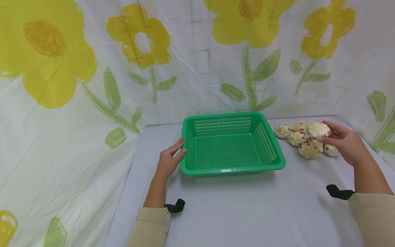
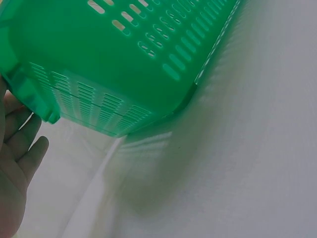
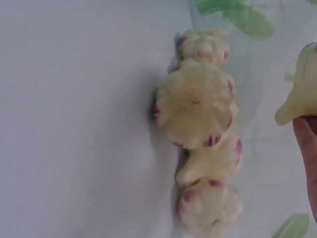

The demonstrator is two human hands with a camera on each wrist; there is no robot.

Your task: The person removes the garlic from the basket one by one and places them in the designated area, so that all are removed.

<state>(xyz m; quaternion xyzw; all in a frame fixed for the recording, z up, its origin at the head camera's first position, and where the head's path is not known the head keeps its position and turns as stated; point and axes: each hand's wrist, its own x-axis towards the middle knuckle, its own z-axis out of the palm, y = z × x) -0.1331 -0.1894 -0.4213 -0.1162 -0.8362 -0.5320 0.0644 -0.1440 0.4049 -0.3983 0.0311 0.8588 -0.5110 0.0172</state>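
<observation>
A green plastic basket (image 1: 228,170) with slotted walls stands on the table, nothing inside it. At its left rim my left hand (image 1: 168,159) touches the edge with extended fingers; the left wrist view shows these fingers (image 2: 30,153) beside the outer wall. My right hand (image 1: 350,142) pinches a garlic bulb (image 1: 319,130) between thumb and fingers, above a cluster of bulbs. In the right wrist view the held garlic bulb (image 3: 304,89) is partly cut off at the right edge. Several cream garlic bulbs (image 3: 195,104) with purple marks lie close together below it.
A white cloth covers the table (image 1: 247,209). Behind and beside it hangs a white curtain (image 1: 197,85) printed with yellow flowers. The garlic cluster (image 1: 308,151) lies to the right of the basket, near the table's far right corner. Dark straps sit at both wrists.
</observation>
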